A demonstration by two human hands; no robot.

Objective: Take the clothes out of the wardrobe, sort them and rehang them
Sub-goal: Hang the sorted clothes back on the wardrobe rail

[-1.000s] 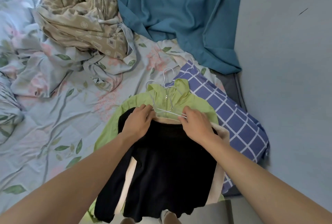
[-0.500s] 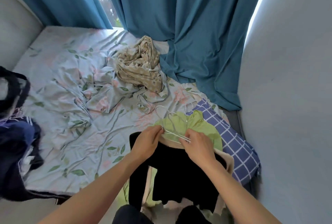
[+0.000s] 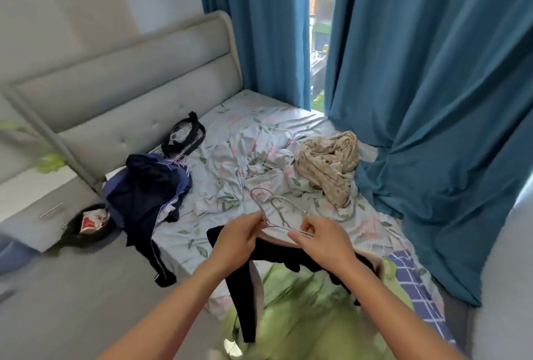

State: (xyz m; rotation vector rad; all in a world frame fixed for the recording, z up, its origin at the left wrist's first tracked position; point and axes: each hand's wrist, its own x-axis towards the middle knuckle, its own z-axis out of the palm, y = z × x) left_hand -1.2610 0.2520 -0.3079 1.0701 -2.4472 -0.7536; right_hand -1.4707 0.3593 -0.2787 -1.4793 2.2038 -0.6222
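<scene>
head view: left hand [image 3: 240, 237] and right hand [image 3: 324, 240] pinch thin wire hangers [image 3: 272, 211] above a limp black garment [image 3: 277, 255] on the crumpled floral sheet [image 3: 245, 140].

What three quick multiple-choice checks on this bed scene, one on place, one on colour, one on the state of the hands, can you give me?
1. Where does the dark blue clothes pile lie?
A. by the headboard
B. under the curtains
C. on the checked cloth

2. What colour are the curtains?
A. grey
B. teal blue
C. beige

3. What are the hands doing?
A. hanging idle
B. pressing flat on the sheet
C. both gripping wire hangers

Key: 1 A, the dark blue clothes pile sits at the bed's left edge next to the headboard. 2 B, the curtains are teal blue. 3 C, the left hand and right hand pinch the wire hangers above the black garment.
</scene>
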